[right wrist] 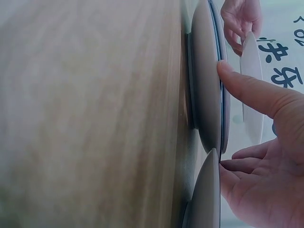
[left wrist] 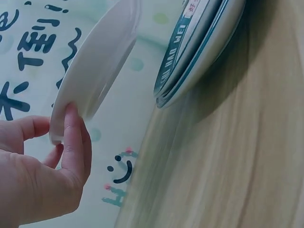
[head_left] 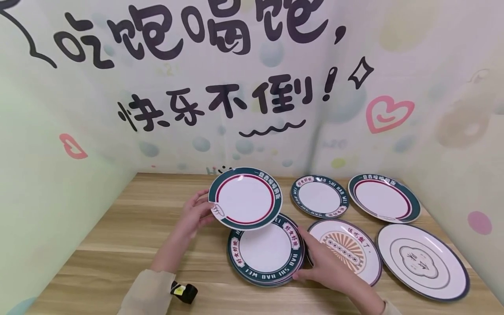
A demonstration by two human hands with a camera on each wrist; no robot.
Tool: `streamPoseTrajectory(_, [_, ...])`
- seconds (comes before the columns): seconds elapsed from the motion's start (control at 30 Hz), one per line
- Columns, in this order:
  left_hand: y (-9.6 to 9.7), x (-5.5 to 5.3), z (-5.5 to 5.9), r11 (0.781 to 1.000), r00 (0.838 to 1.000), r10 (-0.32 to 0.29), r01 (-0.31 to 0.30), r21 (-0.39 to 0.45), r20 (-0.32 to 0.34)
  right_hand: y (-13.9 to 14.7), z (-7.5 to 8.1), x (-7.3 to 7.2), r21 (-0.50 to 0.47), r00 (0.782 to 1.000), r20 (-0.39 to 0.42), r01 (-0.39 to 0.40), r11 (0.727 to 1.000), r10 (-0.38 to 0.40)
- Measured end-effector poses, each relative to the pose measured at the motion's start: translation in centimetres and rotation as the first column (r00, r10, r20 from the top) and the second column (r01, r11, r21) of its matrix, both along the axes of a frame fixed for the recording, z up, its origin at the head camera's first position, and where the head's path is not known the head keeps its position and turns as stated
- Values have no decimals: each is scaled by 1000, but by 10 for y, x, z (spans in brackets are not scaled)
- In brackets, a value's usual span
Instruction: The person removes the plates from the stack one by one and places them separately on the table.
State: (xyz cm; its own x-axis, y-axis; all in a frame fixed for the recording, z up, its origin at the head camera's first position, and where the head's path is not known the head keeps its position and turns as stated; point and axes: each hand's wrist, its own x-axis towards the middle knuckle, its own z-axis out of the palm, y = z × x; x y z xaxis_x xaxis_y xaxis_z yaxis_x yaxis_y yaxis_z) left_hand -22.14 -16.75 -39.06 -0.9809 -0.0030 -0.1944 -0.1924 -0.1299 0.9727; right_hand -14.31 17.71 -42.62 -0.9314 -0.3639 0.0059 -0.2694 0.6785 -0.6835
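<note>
My left hand (head_left: 198, 211) pinches a plate (head_left: 245, 199) with a dark green rim and a red ring by its left edge. That plate is raised and tilted above a stack of plates (head_left: 265, 251), covering part of its far side. In the left wrist view, the thumb and fingers (left wrist: 73, 137) lie on either side of the plate's edge. At the stack's right rim, my right hand (head_left: 324, 264) has its thumb and fingers spread along the edge. The right wrist view shows the thumb (right wrist: 251, 90) touching the stack's rim, the other fingers fairly straight.
Right of the stack lie an orange-patterned plate (head_left: 368, 253), a large white plate (head_left: 449, 267), a small green-rimmed plate (head_left: 319, 197) and another green-rimmed plate with a red ring (head_left: 382, 199). A printed wall covering (head_left: 197, 148) stands behind the wooden table (head_left: 106, 253).
</note>
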Motion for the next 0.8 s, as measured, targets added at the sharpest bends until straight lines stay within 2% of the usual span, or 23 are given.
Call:
streamPoseTrajectory(0.13, [-6, -7, -1, 998, 998, 56, -56, 38, -3, 0, 1, 0, 5, 1000, 15, 10, 1000, -10])
streamPoseTrajectory(0.33, [-17, -14, -7, 990, 992, 128, -129, 50, 22, -2, 2, 0, 5, 1000, 22, 10, 1000, -10])
streamPoseTrajectory(0.53, [-26, -19, -16, 981, 983, 175, -179, 75, 55, -2, 2, 0, 9, 1000, 25, 10, 1000, -10])
streamPoseTrajectory(0.8, [-34, -25, -34, 973, 975, 205, -212, 90, 83, -2, 3, 0, 16, 1000, 8, 2, 1000, -2])
